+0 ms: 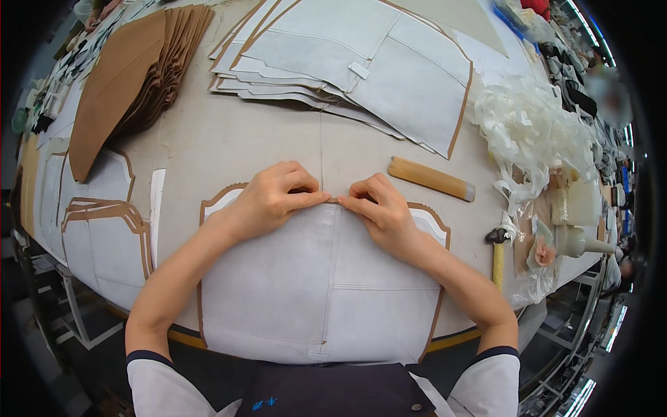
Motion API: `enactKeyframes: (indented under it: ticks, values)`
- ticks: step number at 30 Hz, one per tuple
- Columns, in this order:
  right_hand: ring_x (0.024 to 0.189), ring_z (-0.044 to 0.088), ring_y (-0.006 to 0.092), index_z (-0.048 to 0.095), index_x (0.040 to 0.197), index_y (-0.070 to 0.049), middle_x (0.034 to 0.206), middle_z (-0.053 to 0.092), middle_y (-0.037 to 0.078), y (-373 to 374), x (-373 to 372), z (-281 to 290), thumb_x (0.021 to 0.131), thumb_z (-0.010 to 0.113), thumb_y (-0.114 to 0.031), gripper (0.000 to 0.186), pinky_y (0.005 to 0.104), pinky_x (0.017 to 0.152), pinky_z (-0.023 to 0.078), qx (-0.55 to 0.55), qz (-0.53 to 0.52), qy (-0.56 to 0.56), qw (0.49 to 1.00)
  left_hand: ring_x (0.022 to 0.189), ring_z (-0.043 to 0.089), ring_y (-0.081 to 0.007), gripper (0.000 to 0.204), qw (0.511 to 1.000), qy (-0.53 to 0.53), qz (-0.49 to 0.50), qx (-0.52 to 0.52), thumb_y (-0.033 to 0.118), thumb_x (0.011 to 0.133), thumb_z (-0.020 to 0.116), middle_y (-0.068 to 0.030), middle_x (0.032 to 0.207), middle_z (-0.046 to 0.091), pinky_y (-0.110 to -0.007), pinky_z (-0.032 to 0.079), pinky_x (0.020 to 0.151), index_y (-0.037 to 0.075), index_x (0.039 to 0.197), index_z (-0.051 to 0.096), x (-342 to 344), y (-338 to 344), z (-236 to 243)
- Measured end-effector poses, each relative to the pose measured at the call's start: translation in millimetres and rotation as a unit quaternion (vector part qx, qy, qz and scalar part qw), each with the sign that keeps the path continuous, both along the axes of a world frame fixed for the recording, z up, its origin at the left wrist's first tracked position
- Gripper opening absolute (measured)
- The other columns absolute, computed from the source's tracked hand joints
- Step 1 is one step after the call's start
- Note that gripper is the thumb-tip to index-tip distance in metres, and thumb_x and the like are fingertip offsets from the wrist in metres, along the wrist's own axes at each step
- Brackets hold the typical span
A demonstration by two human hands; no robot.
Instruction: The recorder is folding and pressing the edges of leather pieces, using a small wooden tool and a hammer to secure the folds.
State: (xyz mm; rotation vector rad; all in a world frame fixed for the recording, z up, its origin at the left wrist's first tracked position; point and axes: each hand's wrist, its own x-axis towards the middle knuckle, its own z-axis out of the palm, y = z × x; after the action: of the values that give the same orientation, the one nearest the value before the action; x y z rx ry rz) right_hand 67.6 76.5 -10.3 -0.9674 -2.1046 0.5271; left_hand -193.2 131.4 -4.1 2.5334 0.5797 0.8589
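Observation:
In front of me on the table lies a white-backed panel with brown edges and a seam down its middle. My left hand pinches the panel's far brown edge just left of that seam. Close beside it, my right hand pinches the same edge on the other side, thumb and fingertips pressed together. The fingertips of both hands nearly meet at the seam. The panel's near end reaches the table's front edge, by my dark apron.
Beyond my hands lies a stack of white-backed panels; brown pieces are piled far left, smaller panels below them. To the right are a tan bar, a hammer, tangled white strips and a nozzled bottle.

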Motion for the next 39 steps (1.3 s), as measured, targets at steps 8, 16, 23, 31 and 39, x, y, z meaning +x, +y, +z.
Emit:
enactKeyframes:
  ticks: [8, 16, 23, 31, 39]
  values:
    - [0.088, 0.061, 0.0283, 0.072, 0.105, 0.007, 0.102, 0.063, 0.014, 4.2, 6.9, 1.5, 0.068, 0.073, 0.008, 0.037, 0.0386, 0.071, 0.055, 0.069, 0.061, -0.058, 0.994, 0.088, 0.068, -0.0240, 0.038, 0.994, 0.017, -0.036, 0.101, 0.002, 0.070, 0.079, -0.0059, 0.097, 0.069, -0.035, 0.059, 0.072, 0.002, 0.108, 0.079, -3.7, 4.5, 3.5]
    - [0.089, 0.063, 0.0279, 0.071, 0.107, 0.010, 0.103, 0.063, 0.014, 8.2, 6.9, 5.4, 0.074, 0.079, 0.004, 0.034, 0.0376, 0.071, 0.054, 0.115, 0.069, -0.085, 0.987, 0.083, 0.065, -0.0219, 0.042, 0.999, 0.002, -0.012, 0.048, -0.003, 0.069, 0.081, -0.0055, 0.095, 0.067, -0.033, 0.056, 0.069, 0.003, 0.111, 0.077, 1.8, 3.6, -0.3]
    - [0.089, 0.063, 0.0291, 0.071, 0.109, 0.009, 0.102, 0.063, 0.015, 8.3, 6.0, 3.8, 0.068, 0.077, 0.001, 0.042, 0.0380, 0.072, 0.054, 0.074, 0.052, -0.045, 0.995, 0.079, 0.061, -0.0218, 0.042, 0.999, -0.008, -0.005, -0.040, -0.006, 0.073, 0.080, -0.0056, 0.092, 0.064, -0.032, 0.053, 0.065, 0.006, 0.113, 0.077, 4.8, 3.3, 0.8]
    - [0.087, 0.061, 0.0288, 0.071, 0.109, 0.008, 0.101, 0.062, 0.014, 6.5, 7.7, 1.1, 0.068, 0.075, 0.003, 0.041, 0.0389, 0.071, 0.053, 0.042, 0.051, -0.026, 0.997, 0.080, 0.063, -0.0222, 0.046, 1.000, -0.008, -0.019, 0.013, -0.004, 0.068, 0.078, -0.0055, 0.094, 0.065, -0.033, 0.055, 0.067, 0.002, 0.114, 0.077, 3.7, 2.3, 0.0]
    - [0.087, 0.061, 0.0273, 0.072, 0.107, 0.009, 0.101, 0.061, 0.013, 7.7, 8.5, 3.5, 0.074, 0.078, 0.004, 0.034, 0.0375, 0.071, 0.052, 0.076, 0.063, -0.053, 0.994, 0.082, 0.065, -0.0212, 0.043, 0.997, 0.014, -0.032, 0.068, 0.002, 0.064, 0.077, -0.0051, 0.096, 0.067, -0.032, 0.056, 0.068, -0.001, 0.108, 0.079, 5.4, 1.8, 2.9]
